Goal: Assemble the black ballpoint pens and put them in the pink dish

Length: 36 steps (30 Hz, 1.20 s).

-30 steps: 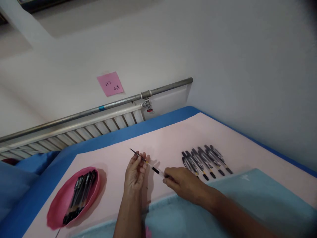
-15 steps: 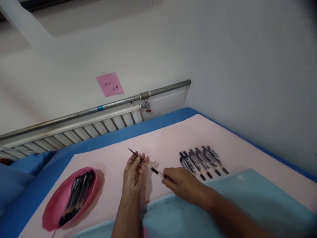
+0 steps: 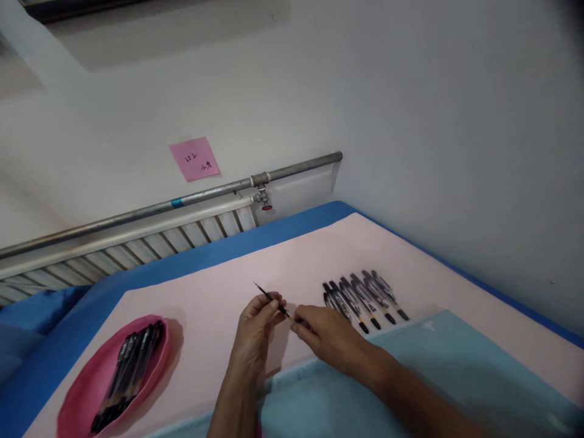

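My left hand point(image 3: 258, 322) pinches a thin black pen refill point(image 3: 263, 291) between thumb and fingers, its fine tip pointing up and away to the left. Close beside it, my right hand point(image 3: 326, 334) is closed on a pen barrel, mostly hidden by the fingers. A short yellowish piece point(image 3: 290, 317) shows in the narrow gap between the hands, in line with the refill. Right of my hands, several clear pens with black ends point(image 3: 360, 298) lie side by side on the pink table cover point(image 3: 205, 328).
A pink bowl point(image 3: 68, 395) at the left holds several black pens point(image 3: 125, 371) in a bundle. Light-blue cloth point(image 3: 410, 359) covers the near edge. Behind the table are a radiator point(image 3: 159, 243), a pipe point(image 3: 301, 167) with a valve, and a pink note point(image 3: 194, 159) on the wall.
My hands have come closer together, and less of the pen parts shows between them. My left hand has shifted right with the refill. The view has shifted slightly.
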Each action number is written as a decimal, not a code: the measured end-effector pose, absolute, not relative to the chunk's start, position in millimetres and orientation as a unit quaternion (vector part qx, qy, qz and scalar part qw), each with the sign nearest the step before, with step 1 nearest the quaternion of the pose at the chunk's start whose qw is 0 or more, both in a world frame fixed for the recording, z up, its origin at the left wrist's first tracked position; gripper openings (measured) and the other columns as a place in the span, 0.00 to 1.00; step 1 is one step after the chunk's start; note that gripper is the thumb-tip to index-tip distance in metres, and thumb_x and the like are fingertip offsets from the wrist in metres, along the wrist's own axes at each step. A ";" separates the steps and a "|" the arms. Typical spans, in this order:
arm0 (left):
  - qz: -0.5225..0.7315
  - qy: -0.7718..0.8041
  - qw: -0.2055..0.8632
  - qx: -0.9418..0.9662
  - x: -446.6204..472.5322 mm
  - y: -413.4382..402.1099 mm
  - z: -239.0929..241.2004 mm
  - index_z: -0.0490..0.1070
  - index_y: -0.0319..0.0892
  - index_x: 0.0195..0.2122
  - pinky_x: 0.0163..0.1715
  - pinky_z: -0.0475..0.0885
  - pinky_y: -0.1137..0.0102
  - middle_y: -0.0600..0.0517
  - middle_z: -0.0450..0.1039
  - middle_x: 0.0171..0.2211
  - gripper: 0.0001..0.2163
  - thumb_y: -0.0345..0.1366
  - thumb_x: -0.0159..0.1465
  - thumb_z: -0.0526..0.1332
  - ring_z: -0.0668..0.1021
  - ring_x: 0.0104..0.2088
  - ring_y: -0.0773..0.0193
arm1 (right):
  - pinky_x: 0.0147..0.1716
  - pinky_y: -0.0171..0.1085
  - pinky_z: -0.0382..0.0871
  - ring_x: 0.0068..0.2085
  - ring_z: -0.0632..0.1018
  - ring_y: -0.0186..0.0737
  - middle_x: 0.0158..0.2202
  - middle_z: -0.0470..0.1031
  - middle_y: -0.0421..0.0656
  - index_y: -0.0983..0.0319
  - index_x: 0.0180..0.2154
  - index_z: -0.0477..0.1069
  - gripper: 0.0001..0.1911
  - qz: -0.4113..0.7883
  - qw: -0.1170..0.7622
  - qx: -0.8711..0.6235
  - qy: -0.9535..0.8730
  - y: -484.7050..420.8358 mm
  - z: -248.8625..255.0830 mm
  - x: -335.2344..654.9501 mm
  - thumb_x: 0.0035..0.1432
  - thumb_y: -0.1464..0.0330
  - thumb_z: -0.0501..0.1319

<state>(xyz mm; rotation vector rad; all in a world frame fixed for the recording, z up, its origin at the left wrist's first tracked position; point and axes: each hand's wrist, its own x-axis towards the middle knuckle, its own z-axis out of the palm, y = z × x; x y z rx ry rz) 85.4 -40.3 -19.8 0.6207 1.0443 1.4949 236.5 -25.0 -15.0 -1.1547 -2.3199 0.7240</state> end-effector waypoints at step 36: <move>0.661 0.402 0.617 0.143 65.4 -35.3 -27.2 0.72 0.37 0.30 0.32 0.72 0.74 0.51 0.74 0.28 0.04 0.27 0.53 0.63 0.76 0.30 0.69 | 0.23 0.30 0.49 0.24 0.66 0.31 0.23 0.70 0.38 0.61 0.27 0.68 0.08 0.317 0.214 -0.415 -0.826 -28.6 -9.2 236.5 0.54 0.67 0.53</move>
